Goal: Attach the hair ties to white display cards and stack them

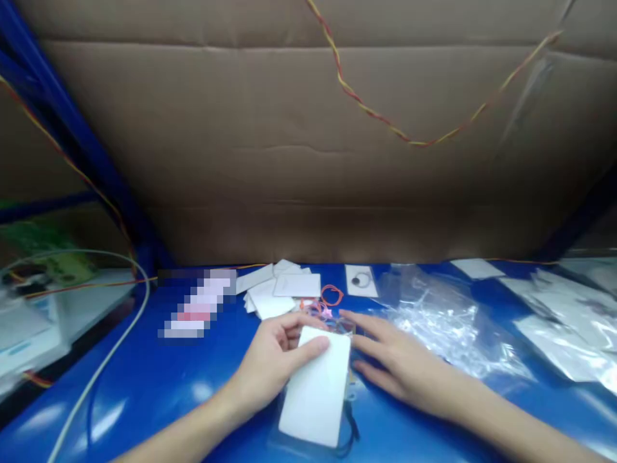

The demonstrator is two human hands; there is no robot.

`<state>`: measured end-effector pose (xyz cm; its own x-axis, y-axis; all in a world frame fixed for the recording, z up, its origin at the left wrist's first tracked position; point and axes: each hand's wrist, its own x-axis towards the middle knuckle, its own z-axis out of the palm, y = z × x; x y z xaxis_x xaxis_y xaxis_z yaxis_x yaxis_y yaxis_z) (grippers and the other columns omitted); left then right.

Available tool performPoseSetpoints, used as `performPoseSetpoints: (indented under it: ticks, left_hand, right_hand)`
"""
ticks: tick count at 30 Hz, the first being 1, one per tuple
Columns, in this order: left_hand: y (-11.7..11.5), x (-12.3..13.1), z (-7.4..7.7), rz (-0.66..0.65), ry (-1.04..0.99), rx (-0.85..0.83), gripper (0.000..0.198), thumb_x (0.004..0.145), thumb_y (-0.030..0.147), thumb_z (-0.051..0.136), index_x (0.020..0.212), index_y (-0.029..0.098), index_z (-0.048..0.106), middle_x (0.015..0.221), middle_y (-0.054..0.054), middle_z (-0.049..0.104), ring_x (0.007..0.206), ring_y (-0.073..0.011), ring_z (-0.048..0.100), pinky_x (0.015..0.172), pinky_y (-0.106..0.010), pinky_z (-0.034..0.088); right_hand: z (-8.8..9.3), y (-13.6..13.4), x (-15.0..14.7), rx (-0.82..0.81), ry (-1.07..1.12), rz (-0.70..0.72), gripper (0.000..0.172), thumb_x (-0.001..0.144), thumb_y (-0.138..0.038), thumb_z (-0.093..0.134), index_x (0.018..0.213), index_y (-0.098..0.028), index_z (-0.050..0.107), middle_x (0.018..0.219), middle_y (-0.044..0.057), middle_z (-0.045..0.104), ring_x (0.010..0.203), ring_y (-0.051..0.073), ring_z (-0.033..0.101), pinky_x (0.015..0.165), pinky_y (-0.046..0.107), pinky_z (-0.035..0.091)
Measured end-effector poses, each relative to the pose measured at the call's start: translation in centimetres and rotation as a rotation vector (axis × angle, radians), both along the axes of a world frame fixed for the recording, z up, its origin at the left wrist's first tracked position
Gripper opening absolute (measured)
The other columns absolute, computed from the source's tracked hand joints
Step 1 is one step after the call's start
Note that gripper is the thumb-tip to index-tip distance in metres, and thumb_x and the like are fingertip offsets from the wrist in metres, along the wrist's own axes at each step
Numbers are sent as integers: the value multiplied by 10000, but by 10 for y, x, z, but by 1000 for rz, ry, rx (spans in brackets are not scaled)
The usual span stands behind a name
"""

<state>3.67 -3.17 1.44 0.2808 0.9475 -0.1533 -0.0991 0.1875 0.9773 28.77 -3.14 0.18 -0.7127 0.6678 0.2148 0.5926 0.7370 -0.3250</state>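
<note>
Holding card [313, 395] beneath thumb [315, 349], left fingers are gripping its upper end; right fingers [371, 348] are resting spread, loose, just beside it. Card's probably feeling light, stiff, slick; edges likely suiting a pinch.

Looks like a workshop or packing station to me, though whether it's a factory or some shop's back room is impossible to tell. The blue worktop [159, 386] sits inside a rack-style setup with a slanting blue upright [72, 122] at the left, and a big creased cardboard sheet [289, 173] walls off the back. Twisted red-and-yellow wire [419, 144] droops across that cardboard, pretty makeshift stuff. Plus there's a heap of clear plastic bags [443, 321] on the right and loose white cards [296, 285] piled toward the back.
</note>
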Motion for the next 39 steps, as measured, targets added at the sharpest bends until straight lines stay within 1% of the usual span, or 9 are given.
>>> performPoseSetpoints:
  ticks: [4,7,11,20,26,30,33,35,39]
  left_hand:
    - [1,-1,-1,-10,-3,1,397,684,420,926,926,166,743,863,-55,814,711,-208,734,634,-273,564]
    - [2,-1,0,-17,13,1,406,678,415,929,938,161,748,876,-68,817,726,-224,749,634,-277,568]
    - [2,0,1,18,40,9,391,679,408,923,933,163,756,864,-53,814,722,-218,747,638,-266,562]
    - [2,0,2,14,52,4,400,673,413,928,932,161,755,826,-61,806,653,-201,720,581,-260,535]
    - [2,0,0,17,30,9,386,678,397,929,934,167,755,872,-62,812,678,-193,720,595,-248,543]
    - [1,0,2,-17,43,-4,373,695,390,921,933,159,751,791,-35,797,613,-167,700,567,-229,526]
    - [1,0,3,-57,33,-13,337,715,382,908,918,162,752,787,-28,797,644,-179,717,583,-231,529]
    - [0,0,3,-99,41,-18,325,717,374,907,912,161,758,810,-41,802,679,-195,730,593,-241,533]
    - [-1,0,1,-166,59,-41,330,713,375,910,913,162,757,795,-51,799,675,-194,723,599,-247,526]
  right_hand:
    - [4,1,-4,-15,7,58,404,1046,-209,529,1443,-261,585,1563,105,526,1404,270,525,1196,455,410]
    - [2,4,-3,10,60,85,342,1047,-180,515,1347,-240,667,1449,106,630,1295,262,612,1121,420,483]
    - [-2,9,-1,53,123,103,323,1048,-164,502,1296,-211,703,1305,116,718,1156,250,685,1008,384,557]
    - [-7,12,2,112,231,107,265,1052,-207,527,1211,-226,737,1189,86,778,1053,222,735,931,347,591]
    - [-8,13,2,121,290,62,224,1024,-216,579,1131,-217,775,1183,102,789,1062,241,743,956,375,582]
    - [-5,11,1,27,428,-12,191,1007,-252,616,1101,-236,782,1108,71,816,1019,230,762,925,353,590]
    - [0,8,0,-111,532,-149,163,983,-299,649,1024,-244,797,1042,63,829,968,256,773,874,363,600]
    - [4,6,-1,-174,556,-218,179,985,-335,644,984,-243,798,998,60,832,914,264,776,823,365,606]
    - [8,5,-2,-253,560,-253,225,995,-372,616,934,-225,775,932,46,818,865,245,755,794,340,587]
